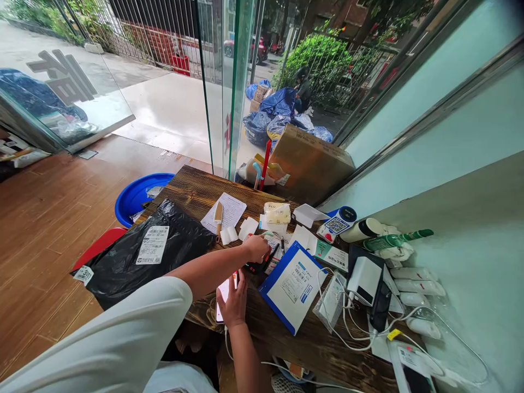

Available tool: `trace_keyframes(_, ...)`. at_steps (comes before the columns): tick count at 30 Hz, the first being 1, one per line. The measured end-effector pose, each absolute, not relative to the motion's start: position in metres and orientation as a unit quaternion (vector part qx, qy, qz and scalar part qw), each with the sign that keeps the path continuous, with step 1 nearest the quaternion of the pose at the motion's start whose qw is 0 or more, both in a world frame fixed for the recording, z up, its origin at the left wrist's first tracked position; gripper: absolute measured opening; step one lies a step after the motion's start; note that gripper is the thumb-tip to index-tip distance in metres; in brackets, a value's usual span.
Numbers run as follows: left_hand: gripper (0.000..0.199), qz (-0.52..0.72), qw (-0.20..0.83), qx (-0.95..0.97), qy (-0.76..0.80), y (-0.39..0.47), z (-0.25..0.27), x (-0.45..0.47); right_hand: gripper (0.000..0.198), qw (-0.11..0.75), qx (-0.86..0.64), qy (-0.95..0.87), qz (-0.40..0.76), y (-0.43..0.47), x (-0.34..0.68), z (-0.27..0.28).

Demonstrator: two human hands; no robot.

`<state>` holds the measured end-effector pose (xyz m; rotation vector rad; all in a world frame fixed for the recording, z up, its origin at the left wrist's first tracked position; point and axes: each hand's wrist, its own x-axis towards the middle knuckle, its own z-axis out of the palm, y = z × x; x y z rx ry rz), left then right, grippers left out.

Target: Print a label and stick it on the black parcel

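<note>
My left hand (257, 249) reaches in from the left across the table, its fingers curled beside a black device (256, 267). What sits in those fingers is hidden. Nearer to me, my right hand (234, 302) is round a smartphone (223, 289) with a lit screen, its thumb on the left side and fingers towards the right edge. A white cable (226, 337) runs down from the phone's lower end. A pen (282, 244) and papers lie just beyond my left hand. A white, blue-edged labelled envelope (292, 281) lies to the right.
A black labelled parcel bag (180, 234) covers the table's left. A knife (219, 214) lies on a printed sheet (233, 208). To the right are a QR code stand (338, 225), a green bottle (385, 242) and tangled white cables (347, 341). A blue basin (129, 196) stands beyond the table edge.
</note>
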<state>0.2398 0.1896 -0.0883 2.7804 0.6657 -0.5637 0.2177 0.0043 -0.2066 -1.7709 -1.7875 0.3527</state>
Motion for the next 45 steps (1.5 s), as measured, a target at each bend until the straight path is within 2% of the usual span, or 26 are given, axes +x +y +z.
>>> trace_keyframes(3,0.027,-0.193,0.114,0.946,0.236,0.188,-0.085,0.239,0.062,0.303,-0.654,-0.680,0.133,-0.006,0.223,-0.208)
trace_keyframes(11,0.027,-0.190,0.127,0.941,0.249,0.186,-0.084,0.240,0.052,0.305,-0.620,-0.710,0.133,-0.036,0.230,-0.208)
trace_keyframes(27,0.027,-0.196,0.135,0.937,0.257,0.185,-0.082,0.241,0.038,0.325,-0.616,-0.710,0.106,-0.040,0.226,-0.207)
trace_keyframes(39,0.028,-0.188,0.128,0.940,0.255,0.185,-0.092,0.241,0.060,0.326,-0.682,-0.648,0.092,-0.069,0.234,-0.219)
trace_keyframes(45,0.027,-0.192,0.126,0.940,0.251,0.184,-0.085,0.240,0.057,0.331,-0.693,-0.635,0.083,-0.063,0.228,-0.220)
